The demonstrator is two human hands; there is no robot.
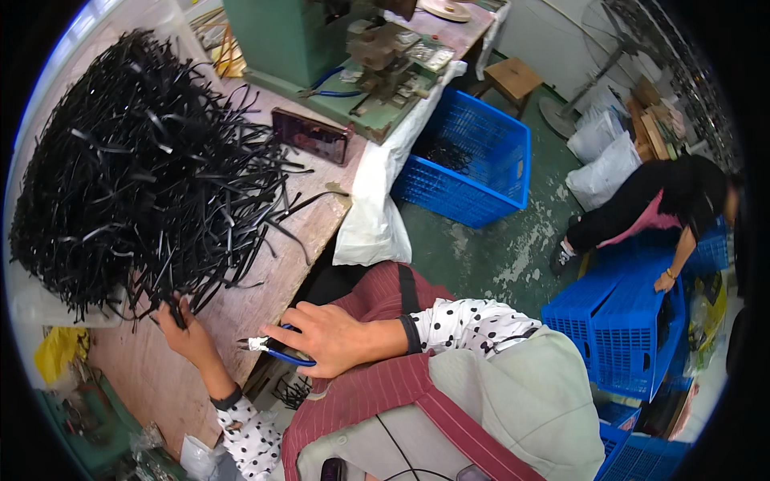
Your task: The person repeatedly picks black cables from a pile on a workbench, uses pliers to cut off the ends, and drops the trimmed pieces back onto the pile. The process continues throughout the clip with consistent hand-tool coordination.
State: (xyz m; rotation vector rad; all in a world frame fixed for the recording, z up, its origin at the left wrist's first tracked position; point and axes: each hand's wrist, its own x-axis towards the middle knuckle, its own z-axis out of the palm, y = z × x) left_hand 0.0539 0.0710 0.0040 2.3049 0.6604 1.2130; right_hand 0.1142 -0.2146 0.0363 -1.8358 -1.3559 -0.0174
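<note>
A large heap of thin, shiny black strips [152,176] covers much of the worn wooden table [132,385]. At its near edge my left hand [188,333] is closed, thumb and fingers pinching a black strip or small cluster of strips. How many it holds I cannot tell. My right hand [333,337] is wrapped round blue-handled cutting pliers [285,353], in front of the table's edge and close to my apron. The pliers' short metal jaws point left, toward my left hand, and touch nothing.
A phone [311,136] leans near a green machine [277,40], with another pair of blue-handled pliers [333,93] on its base. White sacking [373,216] hangs off the table corner. Right of it stands a blue crate [465,188]. A person [662,196] bends over blue crates [618,313].
</note>
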